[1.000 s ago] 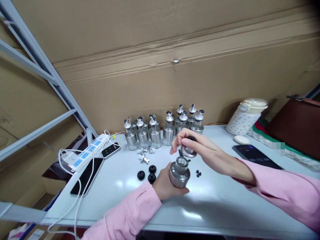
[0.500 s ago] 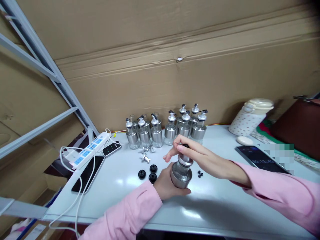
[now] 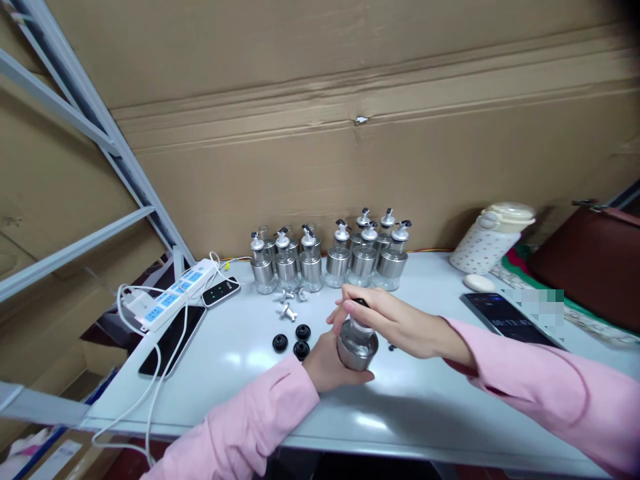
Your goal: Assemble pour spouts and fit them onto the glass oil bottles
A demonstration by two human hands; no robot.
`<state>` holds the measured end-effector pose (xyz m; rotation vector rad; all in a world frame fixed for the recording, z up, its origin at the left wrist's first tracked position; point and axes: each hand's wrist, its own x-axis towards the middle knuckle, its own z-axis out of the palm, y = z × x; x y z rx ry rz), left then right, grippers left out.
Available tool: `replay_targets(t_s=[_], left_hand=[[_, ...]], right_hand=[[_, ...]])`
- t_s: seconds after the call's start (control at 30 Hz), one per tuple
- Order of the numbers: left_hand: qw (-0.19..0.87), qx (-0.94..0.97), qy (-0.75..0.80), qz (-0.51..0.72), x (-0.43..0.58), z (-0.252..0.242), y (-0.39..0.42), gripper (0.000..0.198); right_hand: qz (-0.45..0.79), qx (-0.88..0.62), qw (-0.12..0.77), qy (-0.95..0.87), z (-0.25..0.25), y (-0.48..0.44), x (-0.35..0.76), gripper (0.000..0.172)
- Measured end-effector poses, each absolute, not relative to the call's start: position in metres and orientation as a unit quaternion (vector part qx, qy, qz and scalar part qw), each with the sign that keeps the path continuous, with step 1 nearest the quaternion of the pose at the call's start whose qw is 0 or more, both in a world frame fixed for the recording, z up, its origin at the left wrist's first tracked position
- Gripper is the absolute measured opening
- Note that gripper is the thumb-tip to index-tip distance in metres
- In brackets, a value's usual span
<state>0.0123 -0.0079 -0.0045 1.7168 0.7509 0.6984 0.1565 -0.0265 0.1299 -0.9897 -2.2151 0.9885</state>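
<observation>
My left hand (image 3: 327, 363) is wrapped round the body of a glass oil bottle (image 3: 358, 353) with a steel sleeve, held at the table's near side. Over its neck, my right hand (image 3: 387, 320) is closed on the silver pour spout (image 3: 361, 321), whose dark tip shows between the fingers. Left of the bottle lie several black round stoppers (image 3: 281, 343). Beyond them are several loose silver spouts (image 3: 288, 312). Small black caps (image 3: 392, 347) are partly hidden by my right hand.
Several bottles with spouts (image 3: 311, 263) stand in rows at the back, against a cardboard wall (image 3: 300, 167). A power strip (image 3: 180, 293) with white cables and a dark tablet (image 3: 173, 343) lie left. On the right are a phone (image 3: 505, 320), a spotted flask (image 3: 485, 243) and a brown bag (image 3: 590, 260).
My right hand has come down and closed further round the spout, covering more of it. My left hand keeps its grip on the bottle. The view has shifted slightly.
</observation>
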Motion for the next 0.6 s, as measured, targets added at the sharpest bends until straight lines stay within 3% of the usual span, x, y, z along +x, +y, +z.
replay_targets(t_s=[0.2,0.33,0.47,0.6], left_hand=[[0.558,0.72,0.288,0.296,0.012,0.001,-0.009,0.056],[0.528,0.733,0.279,0.325,0.012,-0.006,-0.006,0.076],[0.534,0.71,0.293,0.353,0.013,-0.017,-0.007,0.097],[0.496,0.729,0.329,0.338,0.013,-0.017,-0.009,0.092]], right_hand=[[0.457,-0.339,0.309,-0.762,0.115,-0.024,0.163,0.045],[0.494,-0.316,0.315,-0.746,0.112,-0.024,0.16,0.039],[0.333,-0.381,0.339,-0.793,0.109,-0.013,0.163,0.033],[0.058,-0.432,0.342,-0.833,0.105,0.016,0.174,0.022]])
